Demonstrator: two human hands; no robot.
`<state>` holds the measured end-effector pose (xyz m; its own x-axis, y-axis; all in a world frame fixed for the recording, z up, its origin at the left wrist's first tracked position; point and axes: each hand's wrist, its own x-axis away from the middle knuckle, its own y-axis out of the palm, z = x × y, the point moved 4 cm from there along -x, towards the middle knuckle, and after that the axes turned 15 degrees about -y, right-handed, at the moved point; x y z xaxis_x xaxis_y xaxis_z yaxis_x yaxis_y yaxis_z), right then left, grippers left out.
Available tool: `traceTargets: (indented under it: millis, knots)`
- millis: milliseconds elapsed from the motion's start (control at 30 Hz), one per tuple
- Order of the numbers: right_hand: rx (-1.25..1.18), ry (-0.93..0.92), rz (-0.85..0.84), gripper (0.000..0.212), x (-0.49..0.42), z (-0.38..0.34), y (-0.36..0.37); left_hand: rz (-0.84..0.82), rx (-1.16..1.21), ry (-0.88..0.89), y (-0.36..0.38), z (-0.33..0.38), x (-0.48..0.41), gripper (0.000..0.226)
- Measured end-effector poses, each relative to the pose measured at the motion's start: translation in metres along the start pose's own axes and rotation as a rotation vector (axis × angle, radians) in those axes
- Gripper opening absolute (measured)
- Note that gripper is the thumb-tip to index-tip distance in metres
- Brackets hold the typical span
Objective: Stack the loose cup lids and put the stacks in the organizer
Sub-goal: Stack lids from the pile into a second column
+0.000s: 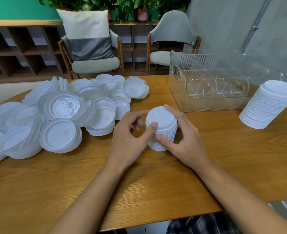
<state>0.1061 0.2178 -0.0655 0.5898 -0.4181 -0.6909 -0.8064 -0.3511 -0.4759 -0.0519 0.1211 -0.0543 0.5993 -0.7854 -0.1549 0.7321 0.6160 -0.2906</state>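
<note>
**Position.** The short stack of lids [161,132] stands upright on the tabletop [139,191], near its centre.

**Hands.** Both hands grip the stack.
- The left hand [129,141] sets its thumb on the top lid, with its fingers curled at the left side.
- The right hand [186,141] wraps the right side, with its thumb on the near wall.

**Handling (judged).** The lids look like thin moulded plastic: very light, smooth and slightly flexible. Nested lids may slide or fan apart if tilted. Take the column by its sides with 2 hands, one of them capping the top. Avoid a hard squeeze, since the rims probably deform.

**Surroundings.**
- The clear organizer [212,105] sits far right.
- A taller stack [267,105] leans just beside the organizer, on its right.
- The pile of loose lids [60,119] spreads across the left.
- 2 chairs [95,65] stand beyond the far edge.

**Obstruction (judged).** The organizer's near wall must be lifted over, and the leaning stack could topple if bumped.
</note>
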Motion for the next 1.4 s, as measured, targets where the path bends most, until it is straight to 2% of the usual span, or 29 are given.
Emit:
traceTargets:
  millis: [100, 200, 367, 500, 600, 767, 833, 933, 1000, 1100, 1233, 1400]
  knots:
    - [-0.019, -0.005, -0.011, 0.074, 0.001, 0.000, 0.001, -0.105, 0.003, 0.035, 0.001, -0.001, -0.002, 0.056]
    - [-0.008, -0.006, -0.019, 0.076, 0.000, -0.001, 0.001, -0.188, 0.105, 0.005, 0.002, 0.002, -0.002, 0.060]
    - [-0.024, 0.012, -0.023, 0.086, 0.001, -0.001, 0.000, -0.116, 0.078, 0.026, 0.002, 0.004, -0.002, 0.061]
    - [0.004, -0.021, -0.029, 0.078, 0.001, 0.000, 0.001, -0.106, 0.047, 0.058, 0.004, 0.004, -0.002, 0.060]
    - [0.008, -0.023, -0.010, 0.072, 0.002, 0.001, 0.001, -0.091, -0.050, 0.114, 0.005, 0.002, -0.002, 0.060]
    - [0.007, -0.007, -0.017, 0.075, 0.002, 0.003, 0.002, -0.103, -0.233, 0.188, 0.000, -0.003, 0.000, 0.062]
    - [0.013, 0.006, -0.022, 0.077, 0.002, 0.004, 0.002, -0.008, -0.316, 0.246, -0.012, -0.003, 0.004, 0.053]
    - [0.020, 0.026, -0.027, 0.077, 0.003, 0.004, 0.001, 0.296, -0.460, 0.371, -0.034, -0.004, 0.006, 0.036]
    - [0.017, 0.039, -0.034, 0.077, 0.003, 0.003, 0.001, 0.428, -0.578, 0.350, -0.043, -0.009, 0.006, 0.036]
    - [0.005, 0.056, -0.042, 0.077, 0.004, 0.003, 0.001, 0.462, -0.679, 0.230, -0.049, -0.017, 0.004, 0.039]
    - [0.005, 0.054, -0.041, 0.077, 0.003, 0.003, 0.001, 0.486, -0.657, 0.102, -0.053, -0.021, 0.003, 0.034]
    - [0.015, 0.038, -0.039, 0.077, 0.002, 0.003, 0.002, 0.465, -0.626, 0.142, -0.049, -0.020, 0.002, 0.030]
